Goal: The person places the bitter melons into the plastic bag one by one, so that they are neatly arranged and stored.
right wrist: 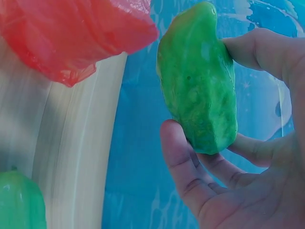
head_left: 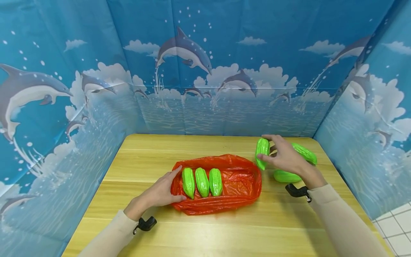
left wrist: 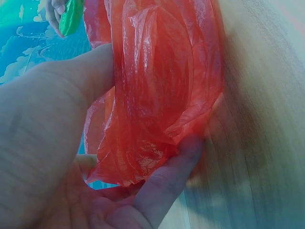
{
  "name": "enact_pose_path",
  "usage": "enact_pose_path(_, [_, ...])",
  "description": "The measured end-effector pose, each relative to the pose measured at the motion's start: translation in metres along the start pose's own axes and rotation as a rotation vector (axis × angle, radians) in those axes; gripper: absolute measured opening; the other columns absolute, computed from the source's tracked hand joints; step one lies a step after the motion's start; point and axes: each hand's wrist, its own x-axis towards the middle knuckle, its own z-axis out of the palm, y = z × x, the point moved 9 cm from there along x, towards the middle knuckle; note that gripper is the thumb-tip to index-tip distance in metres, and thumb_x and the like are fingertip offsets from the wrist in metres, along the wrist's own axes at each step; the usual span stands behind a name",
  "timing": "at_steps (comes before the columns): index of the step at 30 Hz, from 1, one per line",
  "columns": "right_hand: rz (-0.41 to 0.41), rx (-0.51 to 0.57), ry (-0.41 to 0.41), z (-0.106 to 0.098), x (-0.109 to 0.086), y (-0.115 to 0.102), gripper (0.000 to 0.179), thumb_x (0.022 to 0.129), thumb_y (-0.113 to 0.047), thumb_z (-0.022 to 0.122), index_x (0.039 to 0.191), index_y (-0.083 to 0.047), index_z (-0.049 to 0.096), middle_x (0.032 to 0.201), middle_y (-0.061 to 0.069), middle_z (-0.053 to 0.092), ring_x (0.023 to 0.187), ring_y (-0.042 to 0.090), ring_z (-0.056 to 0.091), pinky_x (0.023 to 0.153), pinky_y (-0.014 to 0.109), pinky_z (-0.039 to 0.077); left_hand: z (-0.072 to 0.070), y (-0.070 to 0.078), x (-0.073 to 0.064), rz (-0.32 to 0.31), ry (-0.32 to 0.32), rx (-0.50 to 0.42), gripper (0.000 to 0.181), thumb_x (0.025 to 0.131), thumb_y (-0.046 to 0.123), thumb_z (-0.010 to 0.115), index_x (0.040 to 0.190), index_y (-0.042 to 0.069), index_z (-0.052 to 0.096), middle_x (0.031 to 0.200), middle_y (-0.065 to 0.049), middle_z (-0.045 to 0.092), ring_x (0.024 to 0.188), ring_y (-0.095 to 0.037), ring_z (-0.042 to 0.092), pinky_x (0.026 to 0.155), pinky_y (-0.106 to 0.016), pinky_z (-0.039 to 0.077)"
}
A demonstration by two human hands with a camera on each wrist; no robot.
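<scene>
My right hand [head_left: 285,157] holds a glossy green bitter melon [head_left: 262,150] between thumb and fingertips, near the right end of a red plastic bag [head_left: 218,205]. In the right wrist view this bitter melon [right wrist: 196,81] stands out clear of the bag [right wrist: 76,33]. The bag lies spread wide at its mouth, with three bitter melons [head_left: 202,182] side by side in its left half. At the bag's left end my left hand [head_left: 160,189] grips the plastic, thumb and fingers spread round the side. In the left wrist view the fingers [left wrist: 164,183] touch the crinkled film [left wrist: 152,86].
Beneath and behind my right hand, two more bitter melons lie on the table, one farther back [head_left: 305,153] and one nearer [head_left: 286,176]. The wooden table [head_left: 205,239] is bounded by a dolphin-print curtain [head_left: 221,110] at the back and sides.
</scene>
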Motion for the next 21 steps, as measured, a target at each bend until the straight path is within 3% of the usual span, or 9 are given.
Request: enact_pose_path(21, [-0.065,0.013,-0.048,0.016,-0.004,-0.032,0.086,0.112,-0.045,0.081,0.179,-0.009,0.04,0.169,0.029,0.048,0.122,0.037,0.071,0.099,0.047,0.067,0.0,-0.001,0.001,0.014,0.003,0.006,0.119,0.095,0.044,0.096,0.186,0.01,0.027,0.178,-0.027,0.051,0.161,-0.049,0.055,0.133,-0.069,0.049])
